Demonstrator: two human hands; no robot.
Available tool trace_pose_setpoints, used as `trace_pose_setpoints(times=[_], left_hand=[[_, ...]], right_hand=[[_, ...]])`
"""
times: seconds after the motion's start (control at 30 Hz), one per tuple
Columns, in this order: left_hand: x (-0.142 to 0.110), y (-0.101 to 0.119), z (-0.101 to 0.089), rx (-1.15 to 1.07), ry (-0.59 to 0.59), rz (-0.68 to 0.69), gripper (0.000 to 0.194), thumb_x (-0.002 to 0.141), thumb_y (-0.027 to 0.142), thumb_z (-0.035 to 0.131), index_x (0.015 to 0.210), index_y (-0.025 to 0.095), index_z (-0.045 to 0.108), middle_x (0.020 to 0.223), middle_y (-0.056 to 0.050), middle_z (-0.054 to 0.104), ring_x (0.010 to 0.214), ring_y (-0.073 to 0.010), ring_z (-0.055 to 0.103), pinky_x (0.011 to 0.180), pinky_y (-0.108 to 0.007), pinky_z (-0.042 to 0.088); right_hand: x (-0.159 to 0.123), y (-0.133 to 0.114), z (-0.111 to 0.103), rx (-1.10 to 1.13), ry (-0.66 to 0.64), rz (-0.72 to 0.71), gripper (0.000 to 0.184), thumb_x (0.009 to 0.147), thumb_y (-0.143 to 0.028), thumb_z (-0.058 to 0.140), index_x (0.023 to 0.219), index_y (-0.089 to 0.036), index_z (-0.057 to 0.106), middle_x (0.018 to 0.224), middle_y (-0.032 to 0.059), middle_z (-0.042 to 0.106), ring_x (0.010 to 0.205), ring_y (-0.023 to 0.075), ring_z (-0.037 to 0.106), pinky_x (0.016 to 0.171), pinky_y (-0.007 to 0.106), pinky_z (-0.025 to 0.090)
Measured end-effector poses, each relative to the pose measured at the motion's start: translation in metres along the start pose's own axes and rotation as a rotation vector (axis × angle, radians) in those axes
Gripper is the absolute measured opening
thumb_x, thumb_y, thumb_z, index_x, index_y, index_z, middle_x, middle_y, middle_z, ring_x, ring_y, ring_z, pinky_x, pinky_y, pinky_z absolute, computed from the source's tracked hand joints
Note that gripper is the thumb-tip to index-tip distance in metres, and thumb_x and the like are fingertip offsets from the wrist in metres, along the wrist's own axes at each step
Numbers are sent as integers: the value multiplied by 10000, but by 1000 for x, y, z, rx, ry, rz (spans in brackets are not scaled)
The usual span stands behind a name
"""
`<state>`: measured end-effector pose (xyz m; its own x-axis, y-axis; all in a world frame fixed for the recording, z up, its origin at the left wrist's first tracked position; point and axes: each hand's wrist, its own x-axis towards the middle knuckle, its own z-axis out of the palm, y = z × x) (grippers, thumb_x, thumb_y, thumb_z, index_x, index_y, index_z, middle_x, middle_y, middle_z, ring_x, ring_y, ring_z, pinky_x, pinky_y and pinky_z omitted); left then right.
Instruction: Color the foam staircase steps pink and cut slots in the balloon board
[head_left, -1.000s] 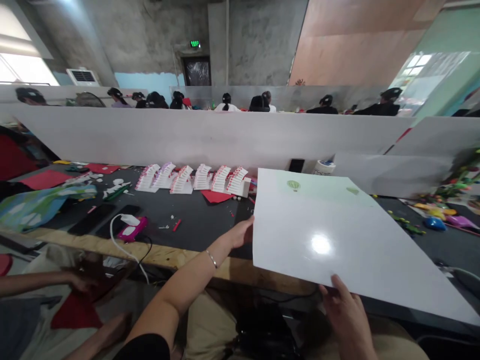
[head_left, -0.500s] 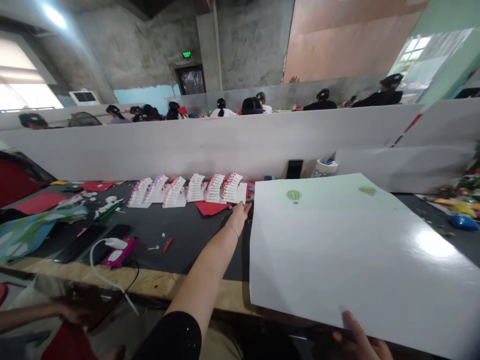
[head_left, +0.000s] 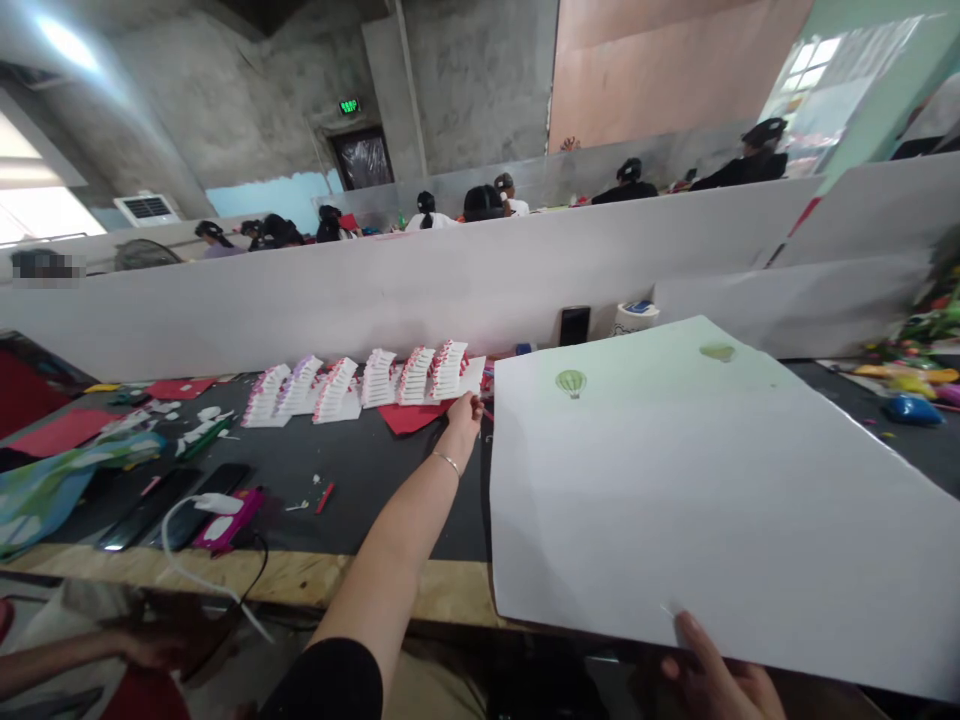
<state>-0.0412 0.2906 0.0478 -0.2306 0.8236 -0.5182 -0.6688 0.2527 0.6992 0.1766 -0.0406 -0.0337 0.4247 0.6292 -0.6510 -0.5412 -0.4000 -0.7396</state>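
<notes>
Right hand [head_left: 720, 672]: grip pinching the near edge of a white sheet [head_left: 660, 500], thumb on top. The sheet, bearing green balloon prints, extends over the right part of the worktop [head_left: 345, 525] and past its front edge. Left hand [head_left: 466, 412]: fingers bunched beside white cards [head_left: 450, 372] toward the back edge; whether they pinch anything cannot be told.

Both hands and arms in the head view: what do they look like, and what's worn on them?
The left hand is ungloved, with a thin, silvery bracelet at the wrist; a black sleeve leaves the forearm bare. The right hand is ungloved too; its wrist and sleeve are out of view.
</notes>
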Motion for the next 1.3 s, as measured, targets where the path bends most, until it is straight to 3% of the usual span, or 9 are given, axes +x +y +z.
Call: trace_pose_setpoints(times=[0.13, 0.2, 0.27, 0.33, 0.47, 0.63, 0.77, 1.0, 1.3], left_hand=[[-27, -1, -18, 43, -64, 6, 368, 930, 359, 603, 1243, 166, 579, 1233, -99, 619, 1036, -221, 639, 864, -437, 566], [-46, -4, -28, 59, -102, 9, 250, 923, 306, 619, 1103, 133, 625, 1039, -69, 663, 833, -150, 651, 704, -307, 571], [-67, -11, -40, 72, -140, 11, 115, 886, 214, 653, 842, 112, 624, 743, -12, 617, 555, -59, 543, 467, -161, 423], [-90, -21, -53, 84, -178, 8, 219, 833, 188, 698, 679, 134, 552, 580, 36, 525, 421, -21, 421, 355, -139, 254], [-138, -45, -80, 100, -228, -7, 286, 728, 253, 788, 655, 152, 531, 531, 58, 509, 376, -15, 395, 324, -148, 181], [-184, -72, -110, 105, -217, -10, 413, 593, 367, 861, 659, 169, 505, 533, 71, 525, 372, -13, 402, 320, -153, 137], [-211, -90, -128, 149, -216, -29, 507, 503, 471, 884, 669, 172, 509, 528, 74, 532, 356, -16, 391, 316, -161, 123], [-231, -105, -135, 221, -224, -85, 425, 606, 455, 854, 717, 156, 573, 527, 59, 540, 364, -34, 433, 332, -170, 159], [-217, -94, -142, 343, -267, -156, 341, 716, 439, 800, 728, 131, 655, 494, 47, 524, 366, -46, 463, 352, -171, 220]], right_hand=[[3, -1, 4, -49, 32, -124, 607, 394, -628, 887, 640, -156, 595, 460, -9, 554, 438, 108, 485, 406, 217, 397], [4, -1, 7, -61, 38, -165, 589, 406, -627, 881, 631, -154, 610, 454, -13, 542, 437, 105, 471, 396, 214, 382], [3, -1, 9, -63, 25, -169, 553, 431, -611, 879, 594, -166, 594, 408, -29, 488, 387, 94, 414, 354, 222, 332], [1, -1, 13, -16, -6, -196, 517, 456, -569, 890, 621, -169, 608, 413, -34, 487, 370, 91, 392, 343, 229, 323], [-3, 0, 25, 91, -55, -288, 517, 475, -546, 901, 692, -166, 627, 532, -21, 568, 430, 93, 450, 388, 224, 399], [-9, -2, 45, 213, -110, -357, 508, 503, -487, 918, 762, -156, 633, 680, -40, 587, 467, 43, 420, 345, 164, 367], [-14, 0, 58, 307, -144, -352, 531, 470, -459, 940, 773, -164, 619, 655, -63, 552, 479, 34, 415, 322, 132, 334], [-16, -4, 65, 310, -213, -361, 548, 462, -479, 937, 699, -171, 551, 577, -101, 464, 415, 2, 317, 280, 113, 264], [-4, -16, 63, 300, -254, -369, 566, 452, -468, 939, 662, -183, 498, 546, -121, 411, 389, -12, 244, 261, 105, 213]])
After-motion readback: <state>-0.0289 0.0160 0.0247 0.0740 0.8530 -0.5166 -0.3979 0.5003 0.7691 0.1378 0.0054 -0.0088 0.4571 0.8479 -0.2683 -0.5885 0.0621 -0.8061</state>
